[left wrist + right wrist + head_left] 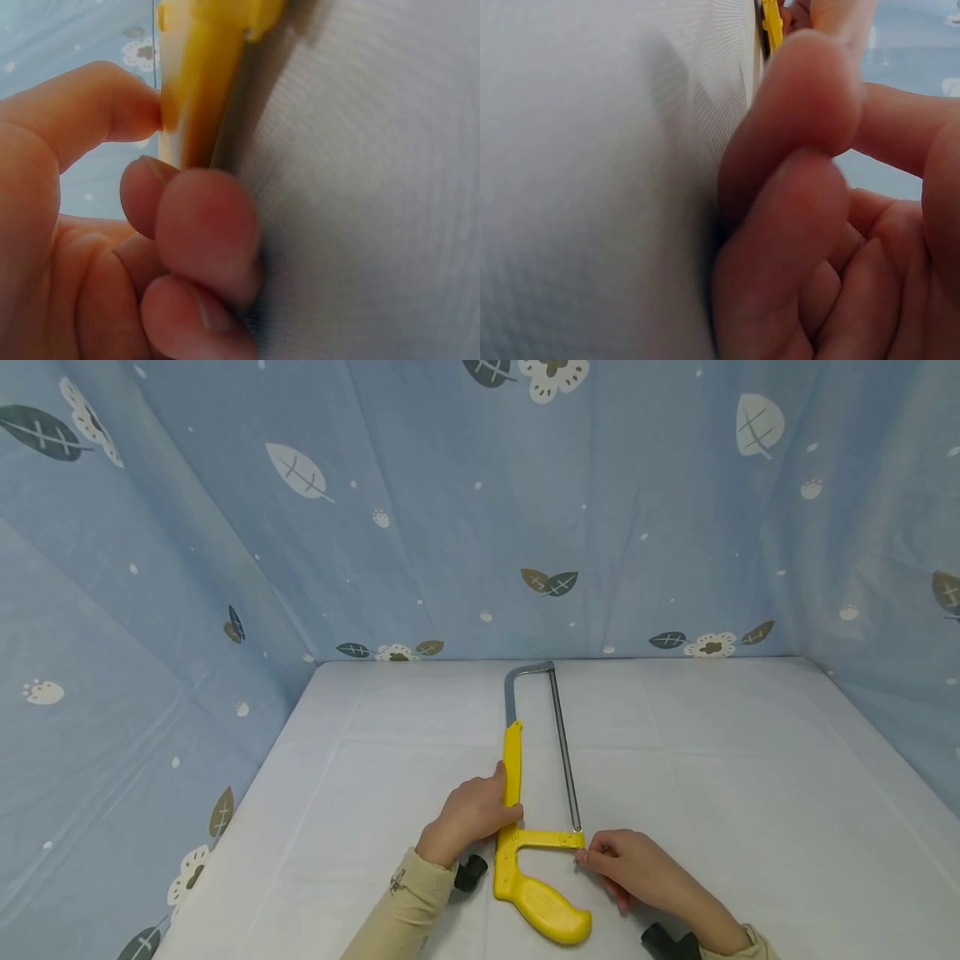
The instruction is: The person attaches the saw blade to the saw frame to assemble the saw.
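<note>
A hacksaw with a yellow frame and handle lies on a white-covered table, its grey bow pointing away from me. The blade runs along its right side. My left hand holds the yellow bar of the frame from the left, thumb on one side and fingers on the other. At the near end of the blade, my right hand pinches the small metal wing nut by the crossbar. In the right wrist view its curled fingers hide the nut.
The white tabletop extends around the saw. A blue curtain with leaves and flowers hangs along the back and sides. Black wrist devices sit beneath the left wrist and the right wrist.
</note>
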`<state>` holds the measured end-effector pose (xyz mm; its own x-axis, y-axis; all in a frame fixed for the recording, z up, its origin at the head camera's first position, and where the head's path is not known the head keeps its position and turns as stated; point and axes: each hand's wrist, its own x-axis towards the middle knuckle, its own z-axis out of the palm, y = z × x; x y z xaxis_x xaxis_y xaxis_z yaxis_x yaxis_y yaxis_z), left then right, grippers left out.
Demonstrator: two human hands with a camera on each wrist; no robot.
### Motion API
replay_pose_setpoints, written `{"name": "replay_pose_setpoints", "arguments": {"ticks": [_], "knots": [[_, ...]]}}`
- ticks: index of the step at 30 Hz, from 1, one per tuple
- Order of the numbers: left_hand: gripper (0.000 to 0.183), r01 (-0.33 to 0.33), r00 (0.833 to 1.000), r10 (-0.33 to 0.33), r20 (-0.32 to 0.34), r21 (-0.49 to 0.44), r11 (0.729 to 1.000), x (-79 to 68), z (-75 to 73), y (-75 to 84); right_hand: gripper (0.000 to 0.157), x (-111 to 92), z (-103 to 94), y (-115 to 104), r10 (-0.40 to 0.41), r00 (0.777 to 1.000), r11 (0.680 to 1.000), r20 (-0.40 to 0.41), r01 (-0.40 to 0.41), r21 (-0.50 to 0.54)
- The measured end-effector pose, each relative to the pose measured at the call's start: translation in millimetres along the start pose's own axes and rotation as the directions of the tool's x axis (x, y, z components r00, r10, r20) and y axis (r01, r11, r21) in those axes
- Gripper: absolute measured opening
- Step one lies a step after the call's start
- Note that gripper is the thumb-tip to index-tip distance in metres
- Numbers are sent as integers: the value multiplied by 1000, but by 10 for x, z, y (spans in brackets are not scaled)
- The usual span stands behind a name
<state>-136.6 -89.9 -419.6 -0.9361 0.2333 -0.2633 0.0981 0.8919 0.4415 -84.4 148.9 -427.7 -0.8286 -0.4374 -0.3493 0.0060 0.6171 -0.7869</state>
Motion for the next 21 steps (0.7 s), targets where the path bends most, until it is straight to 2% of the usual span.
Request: {"name": "replay_pose_setpoints", "arguments": {"ticks": [21], "knots": [[78,-5,1000,5,-1,-18,1000,-3,1,0,41,4,3,-6,0,1000,999,-1,0,-32]]}}
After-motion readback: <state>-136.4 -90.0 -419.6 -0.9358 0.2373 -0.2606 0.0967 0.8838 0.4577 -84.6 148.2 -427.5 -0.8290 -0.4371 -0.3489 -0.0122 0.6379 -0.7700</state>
